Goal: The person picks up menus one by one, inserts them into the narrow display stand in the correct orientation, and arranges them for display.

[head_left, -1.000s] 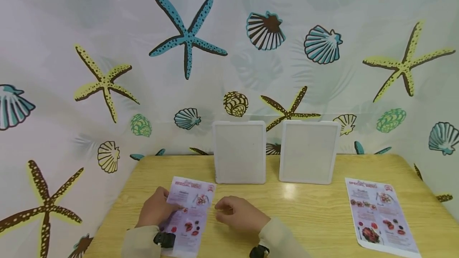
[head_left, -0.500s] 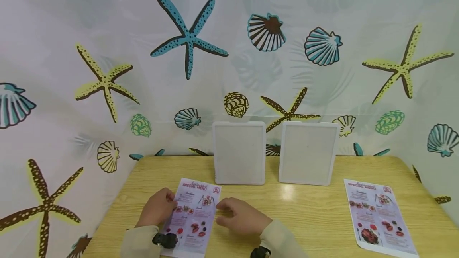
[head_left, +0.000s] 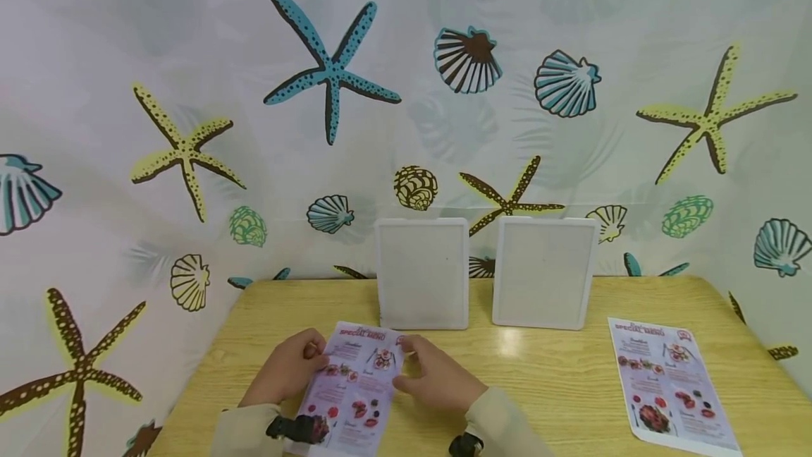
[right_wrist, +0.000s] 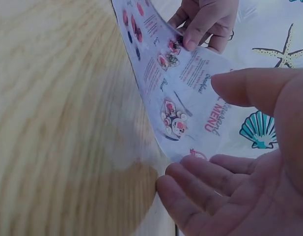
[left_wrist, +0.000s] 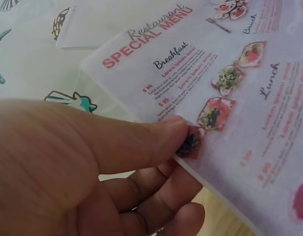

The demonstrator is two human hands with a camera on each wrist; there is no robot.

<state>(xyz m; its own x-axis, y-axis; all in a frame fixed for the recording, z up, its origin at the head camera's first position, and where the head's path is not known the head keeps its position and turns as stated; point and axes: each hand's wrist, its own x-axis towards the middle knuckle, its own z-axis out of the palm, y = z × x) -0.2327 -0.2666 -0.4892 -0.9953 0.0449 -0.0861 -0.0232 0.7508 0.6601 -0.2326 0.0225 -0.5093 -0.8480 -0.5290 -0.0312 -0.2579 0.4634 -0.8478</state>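
Observation:
A printed menu sheet [head_left: 355, 386], headed "Special Menu", is raised at its left side. My left hand [head_left: 288, 367] pinches that left edge, thumb [left_wrist: 156, 140] on the printed face and fingers curled behind. My right hand [head_left: 440, 376] is at the sheet's right edge, near the top corner. In the right wrist view its thumb [right_wrist: 244, 88] and fingers [right_wrist: 205, 187] are spread apart, relaxed, with the menu's corner just beyond the fingertips. Whether they touch the paper I cannot tell.
Two white framed boards [head_left: 422, 273] stand upright at the back of the wooden table [head_left: 539, 386], side by side. A second menu sheet [head_left: 671, 383] lies flat on the right. Behind hangs a curtain [head_left: 406, 118] printed with shells and starfish.
The menu sheet has shifted to the right, with my left hand moving along with it. My right hand has moved slightly right and up, its fingers now by the sheet's upper right corner.

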